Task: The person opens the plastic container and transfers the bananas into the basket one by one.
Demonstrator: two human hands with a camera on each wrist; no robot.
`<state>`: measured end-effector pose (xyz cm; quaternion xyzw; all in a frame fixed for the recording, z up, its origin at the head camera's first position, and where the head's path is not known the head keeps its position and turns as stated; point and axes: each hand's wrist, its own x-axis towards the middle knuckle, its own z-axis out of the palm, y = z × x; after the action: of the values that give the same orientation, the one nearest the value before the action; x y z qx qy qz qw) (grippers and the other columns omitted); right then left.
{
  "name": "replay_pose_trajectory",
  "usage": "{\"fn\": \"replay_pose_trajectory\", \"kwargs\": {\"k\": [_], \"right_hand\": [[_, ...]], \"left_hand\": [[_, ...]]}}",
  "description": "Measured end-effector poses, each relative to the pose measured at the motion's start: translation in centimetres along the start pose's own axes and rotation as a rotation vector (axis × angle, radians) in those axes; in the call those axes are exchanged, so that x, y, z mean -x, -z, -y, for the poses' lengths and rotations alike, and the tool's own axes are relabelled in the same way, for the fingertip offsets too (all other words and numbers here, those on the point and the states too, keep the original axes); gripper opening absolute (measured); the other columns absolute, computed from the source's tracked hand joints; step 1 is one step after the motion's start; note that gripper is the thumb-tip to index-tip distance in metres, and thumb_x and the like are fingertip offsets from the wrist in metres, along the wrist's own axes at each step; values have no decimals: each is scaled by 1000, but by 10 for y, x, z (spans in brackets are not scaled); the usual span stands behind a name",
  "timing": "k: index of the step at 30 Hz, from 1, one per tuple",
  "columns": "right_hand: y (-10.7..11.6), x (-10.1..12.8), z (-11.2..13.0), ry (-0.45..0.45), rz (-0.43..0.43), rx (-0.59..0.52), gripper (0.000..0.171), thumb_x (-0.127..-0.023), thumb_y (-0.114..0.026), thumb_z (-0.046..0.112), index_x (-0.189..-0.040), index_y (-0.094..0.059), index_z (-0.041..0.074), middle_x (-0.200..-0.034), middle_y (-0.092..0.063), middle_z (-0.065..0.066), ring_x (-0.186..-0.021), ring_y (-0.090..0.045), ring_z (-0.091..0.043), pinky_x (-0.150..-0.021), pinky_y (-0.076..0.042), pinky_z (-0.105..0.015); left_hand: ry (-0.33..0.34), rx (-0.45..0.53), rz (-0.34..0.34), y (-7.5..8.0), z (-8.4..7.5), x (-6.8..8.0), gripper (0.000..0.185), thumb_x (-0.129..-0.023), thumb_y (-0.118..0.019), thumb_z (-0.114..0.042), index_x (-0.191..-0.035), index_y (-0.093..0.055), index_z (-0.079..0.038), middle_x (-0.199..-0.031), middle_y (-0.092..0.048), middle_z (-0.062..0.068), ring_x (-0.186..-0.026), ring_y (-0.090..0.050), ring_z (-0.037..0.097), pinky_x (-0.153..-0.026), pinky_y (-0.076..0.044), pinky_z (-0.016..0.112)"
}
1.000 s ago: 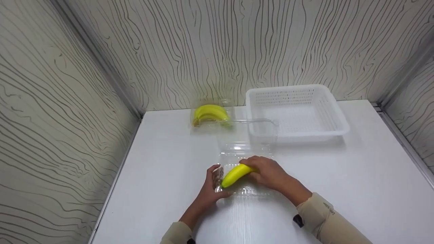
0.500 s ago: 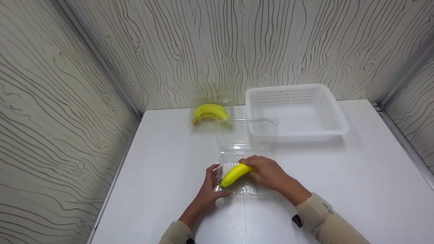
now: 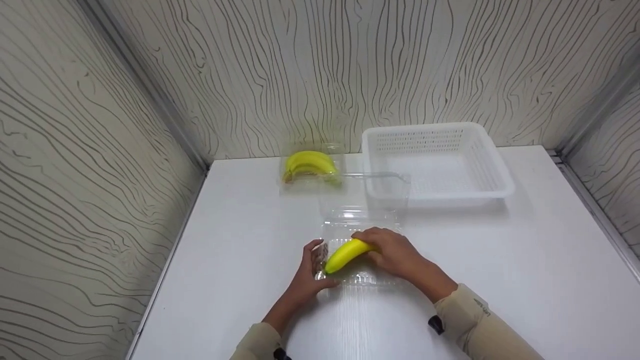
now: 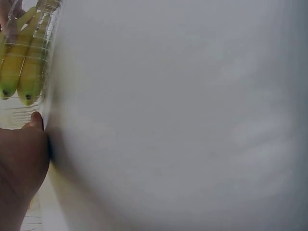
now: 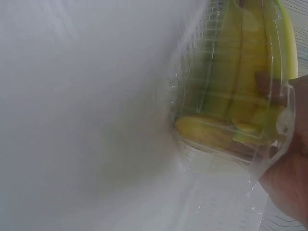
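A clear plastic clamshell container [image 3: 362, 281] lies on the table in front of me, its lid [image 3: 360, 197] folded back away from me. My right hand [image 3: 396, 252] grips a bunch of yellow bananas [image 3: 348, 254] at its right end, inside the container's base. Fingers and thumb of my left hand [image 3: 303, 281] hold the container's left end, near the greenish banana tips. The left wrist view shows two banana tips [image 4: 30, 82] behind the clear ribbed wall. Through the plastic, the right wrist view shows several bananas [image 5: 248, 53] with my right thumb against them.
A second clear container [image 3: 287, 190] with bananas inside stands by the back wall, left of centre. Right of it sits a white slotted plastic basket [image 3: 440, 195], with the raised lid overlapping its front left corner in the head view. Patterned walls enclose the white table [image 3: 240, 225].
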<state>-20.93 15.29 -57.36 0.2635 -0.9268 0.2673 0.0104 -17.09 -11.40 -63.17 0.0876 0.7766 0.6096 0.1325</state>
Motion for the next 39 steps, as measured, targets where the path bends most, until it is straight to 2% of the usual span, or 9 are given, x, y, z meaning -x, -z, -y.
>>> {"fn": "replay_pose_trajectory", "kwargs": {"k": [11,19,24,32,39], "right_hand": [[0,1,0,-10,-5,-1,48,-96,-77,11,-141,-70,24,-135,-75,-4,-124,-71,-31,-106,-59,-55],[-1,2,1,7,-36,4,50,-92,-74,3,-139,-71,23,-132,-76,-4,-121,-72,-32,-103,-60,-55],[-2,1,1,-2,-34,-2,49,-93,-73,4,-139,-72,24,-131,-76,-4,-121,-72,-30,-103,-60,-55],[0,0,3,-16,-21,-24,50,-93,-74,5,-140,-71,25,-132,-75,-4,-121,-71,-31,-104,-59,-56],[-1,1,2,-22,-27,-24,51,-94,-73,5,-140,-71,26,-132,-75,-4,-122,-71,-31,-106,-58,-56]], "left_hand": [[-6,7,-4,-1,1,-2,104,-83,-88,-18,-162,-21,-22,-176,-30,17,-165,-29,40,-135,-24,60],[12,-11,-7,-2,-1,0,102,-84,-87,-23,-162,-21,-27,-175,-31,17,-164,-30,40,-134,-25,62],[-8,-1,-1,-1,0,0,103,-84,-87,-20,-163,-20,-23,-176,-29,20,-164,-29,42,-134,-25,61],[5,-12,-13,0,-1,0,103,-83,-87,-21,-162,-21,-26,-176,-28,17,-165,-28,41,-135,-24,60],[-6,-1,3,-1,-2,0,103,-85,-87,-21,-163,-20,-25,-176,-29,18,-165,-27,40,-135,-23,61]]}}
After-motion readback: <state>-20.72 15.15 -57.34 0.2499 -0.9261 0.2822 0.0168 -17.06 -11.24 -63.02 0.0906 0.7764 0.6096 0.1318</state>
